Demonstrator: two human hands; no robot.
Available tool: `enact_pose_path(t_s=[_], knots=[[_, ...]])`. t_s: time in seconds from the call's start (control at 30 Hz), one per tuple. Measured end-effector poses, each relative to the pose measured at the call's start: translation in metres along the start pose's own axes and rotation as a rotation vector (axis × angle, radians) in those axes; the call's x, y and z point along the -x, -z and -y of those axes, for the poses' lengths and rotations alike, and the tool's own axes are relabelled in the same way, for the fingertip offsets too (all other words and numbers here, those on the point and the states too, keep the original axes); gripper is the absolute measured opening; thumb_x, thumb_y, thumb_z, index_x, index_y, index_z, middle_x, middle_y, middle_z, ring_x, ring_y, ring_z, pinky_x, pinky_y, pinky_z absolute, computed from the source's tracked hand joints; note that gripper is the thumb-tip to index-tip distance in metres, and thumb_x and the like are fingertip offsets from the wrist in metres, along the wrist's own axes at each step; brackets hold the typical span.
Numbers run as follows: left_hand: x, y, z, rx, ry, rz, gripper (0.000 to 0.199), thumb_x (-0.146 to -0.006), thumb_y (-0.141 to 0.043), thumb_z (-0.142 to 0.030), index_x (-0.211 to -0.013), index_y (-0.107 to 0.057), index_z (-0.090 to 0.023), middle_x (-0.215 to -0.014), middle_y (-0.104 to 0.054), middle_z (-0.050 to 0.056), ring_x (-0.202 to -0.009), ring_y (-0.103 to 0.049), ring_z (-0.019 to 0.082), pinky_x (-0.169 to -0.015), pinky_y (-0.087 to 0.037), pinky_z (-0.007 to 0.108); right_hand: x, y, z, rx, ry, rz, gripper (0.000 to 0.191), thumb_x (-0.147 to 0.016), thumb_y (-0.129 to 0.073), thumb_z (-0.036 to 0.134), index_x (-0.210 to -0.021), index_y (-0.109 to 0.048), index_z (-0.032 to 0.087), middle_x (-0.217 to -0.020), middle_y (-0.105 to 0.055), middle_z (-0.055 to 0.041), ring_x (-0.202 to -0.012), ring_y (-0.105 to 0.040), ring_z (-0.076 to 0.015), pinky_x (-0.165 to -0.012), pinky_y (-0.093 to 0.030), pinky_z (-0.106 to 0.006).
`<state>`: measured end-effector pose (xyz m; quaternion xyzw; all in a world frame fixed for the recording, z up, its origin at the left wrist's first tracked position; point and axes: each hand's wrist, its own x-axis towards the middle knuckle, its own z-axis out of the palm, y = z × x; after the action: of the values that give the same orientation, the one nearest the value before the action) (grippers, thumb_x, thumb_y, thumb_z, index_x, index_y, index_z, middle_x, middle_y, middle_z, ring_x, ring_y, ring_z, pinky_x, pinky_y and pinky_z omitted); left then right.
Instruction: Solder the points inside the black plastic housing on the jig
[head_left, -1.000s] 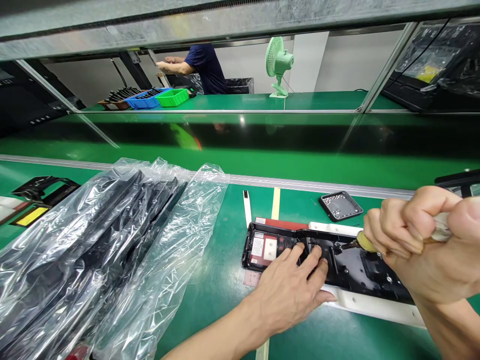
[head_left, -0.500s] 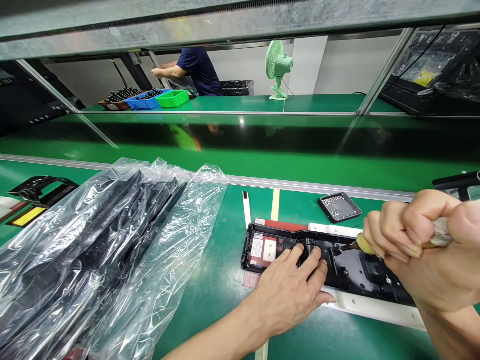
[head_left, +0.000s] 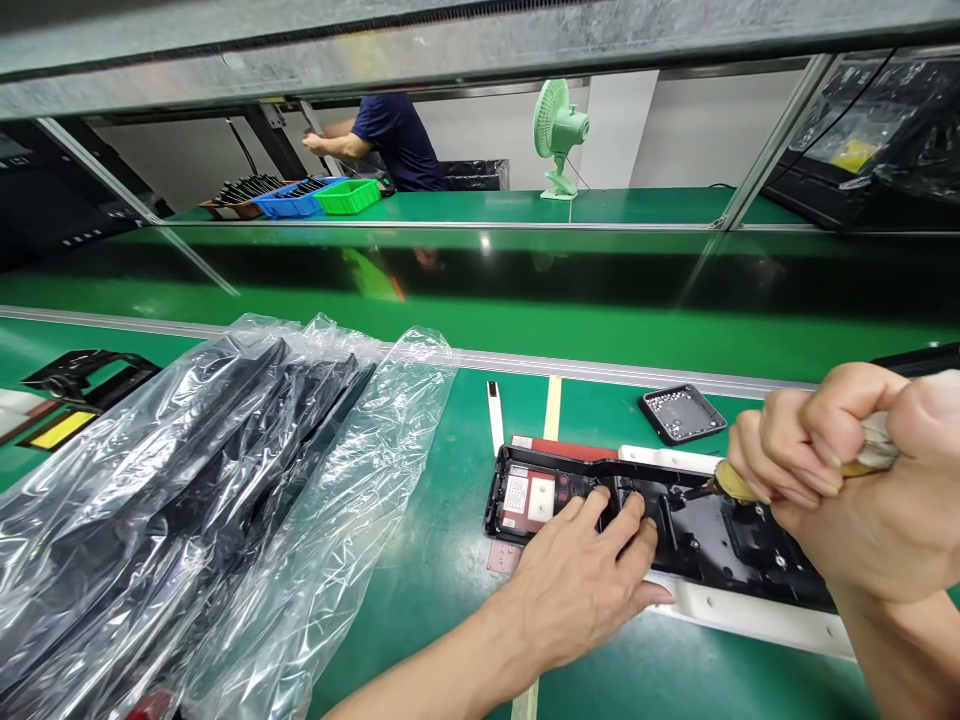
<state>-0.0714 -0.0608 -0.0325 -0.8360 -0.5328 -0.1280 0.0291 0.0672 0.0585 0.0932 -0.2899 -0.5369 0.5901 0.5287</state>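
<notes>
Resting on one long black plastic housing (head_left: pixel 716 545), the left hand (head_left: pixel 577 580) spreads its fingers loosely, gripping nothing; the right hand (head_left: pixel 847 480), curled tight, clasps one yellowish-handled screwdriver (head_left: pixel 736 483), tip inside that housing! Two white strips (head_left: pixel 765 612) flank it on the green surface (head_left: pixel 427 590). Beyond, one square black tray (head_left: pixel 694 418) of small silvery pieces. Farther, three bins (head_left: pixel 294 206), one pale-green fan (head_left: pixel 556 125), one person in navy (head_left: pixel 405 145).
</notes>
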Motion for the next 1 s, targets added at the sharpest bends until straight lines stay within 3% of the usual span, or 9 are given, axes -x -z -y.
enact_pose_path(t_s=[0.57,0.73,1.0], knots=[[-0.001,0.002,0.0,0.006,-0.001,0.016,0.056,-0.108,-0.032,-0.052,-0.142,-0.052,-0.012,-0.153,-0.048,0.01,-0.127,-0.05,0.032,-0.099,-0.053,0.044,-0.001,-0.005,-0.002,0.05,0.001,-0.113,0.045,-0.074,-0.066,0.048,-0.046,-0.043,0.022,-0.036,-0.029,0.0032,-0.029,-0.027,-0.0108,-0.027,-0.026,-0.027],[0.0,0.002,-0.001,0.002,0.003,0.011,0.056,-0.108,-0.031,-0.052,-0.142,-0.052,-0.013,-0.153,-0.048,0.01,-0.128,-0.05,0.033,-0.099,-0.053,0.044,-0.001,-0.006,-0.003,0.031,-0.009,-0.069,0.042,-0.07,-0.069,0.044,-0.045,-0.045,0.022,-0.036,-0.031,0.0033,-0.029,-0.028,-0.0113,-0.026,-0.025,-0.028],[0.0,0.002,0.0,-0.002,0.002,0.011,0.056,-0.108,-0.033,-0.052,-0.143,-0.051,-0.012,-0.153,-0.047,0.009,-0.128,-0.049,0.032,-0.1,-0.052,0.043,-0.002,-0.011,-0.003,0.062,0.005,-0.115,0.041,-0.069,-0.069,0.045,-0.047,-0.044,0.023,-0.036,-0.031,0.0043,-0.03,-0.027,-0.0102,-0.028,-0.024,-0.027]])
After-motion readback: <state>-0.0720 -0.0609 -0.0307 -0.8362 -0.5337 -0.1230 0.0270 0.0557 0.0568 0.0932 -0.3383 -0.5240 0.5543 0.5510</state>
